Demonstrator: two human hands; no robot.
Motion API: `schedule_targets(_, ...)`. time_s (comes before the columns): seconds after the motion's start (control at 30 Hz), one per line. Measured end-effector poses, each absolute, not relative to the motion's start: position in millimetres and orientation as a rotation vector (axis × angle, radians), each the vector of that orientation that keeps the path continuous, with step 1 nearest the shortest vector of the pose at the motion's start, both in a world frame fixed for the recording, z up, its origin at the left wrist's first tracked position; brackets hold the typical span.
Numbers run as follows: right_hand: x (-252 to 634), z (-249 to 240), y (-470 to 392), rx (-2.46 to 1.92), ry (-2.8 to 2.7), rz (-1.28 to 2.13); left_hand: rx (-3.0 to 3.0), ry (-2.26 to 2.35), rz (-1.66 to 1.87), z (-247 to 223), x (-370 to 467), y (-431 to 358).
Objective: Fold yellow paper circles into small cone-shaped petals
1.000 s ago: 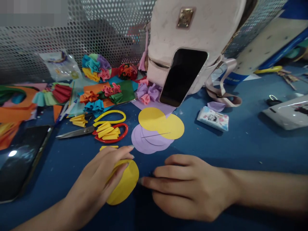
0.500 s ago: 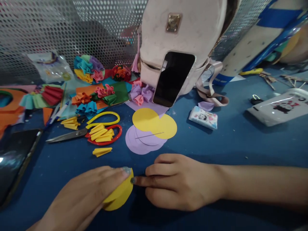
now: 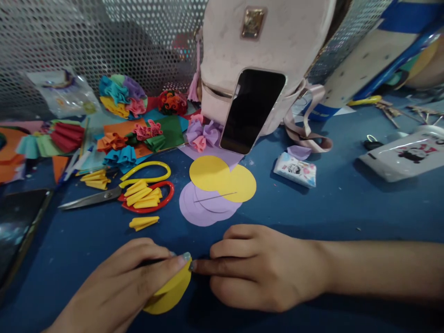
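Yellow paper circle (image 3: 173, 289) lies folded or layered under my left hand (image 3: 135, 277), whose thumb presses on it near its right edge. My right hand (image 3: 263, 268) rests on the blue table, index finger reaching to that same edge and the other fingers curled in. The right thumb tip is hidden. Just beyond my hands are flat yellow circles (image 3: 210, 173) on top of purple paper circles (image 3: 197, 215), with a thin needle-like stick (image 3: 215, 197) across them. Pleated yellow paper pieces (image 3: 144, 223) lie left, several of them on the handles of scissors (image 3: 145, 210).
A pink backpack (image 3: 222, 51) stands at the back with a phone (image 3: 256, 111) leaning on it. Another phone (image 3: 22, 231) lies at the left. Colourful paper flowers (image 3: 123, 95), a small tissue pack (image 3: 294, 170) and a white pouch (image 3: 405, 155) are around.
My left hand and the yellow paper circle have shifted slightly down toward me. The right hand moved down a little, its index finger still at the paper's edge. The camera view shifted slightly.
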State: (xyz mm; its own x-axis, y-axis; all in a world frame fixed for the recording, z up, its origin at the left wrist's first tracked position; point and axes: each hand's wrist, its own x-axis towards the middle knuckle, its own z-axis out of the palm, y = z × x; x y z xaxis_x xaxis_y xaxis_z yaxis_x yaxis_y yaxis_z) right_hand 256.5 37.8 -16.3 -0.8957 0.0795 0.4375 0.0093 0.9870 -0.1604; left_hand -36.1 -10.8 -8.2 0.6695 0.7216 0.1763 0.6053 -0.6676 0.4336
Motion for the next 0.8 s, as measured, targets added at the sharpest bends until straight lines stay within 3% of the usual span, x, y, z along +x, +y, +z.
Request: schedule_targets(0.8,258,-18,39,-0.039,-2.603,0.202,2.864,0.867,0.189,-34,-51,-36)
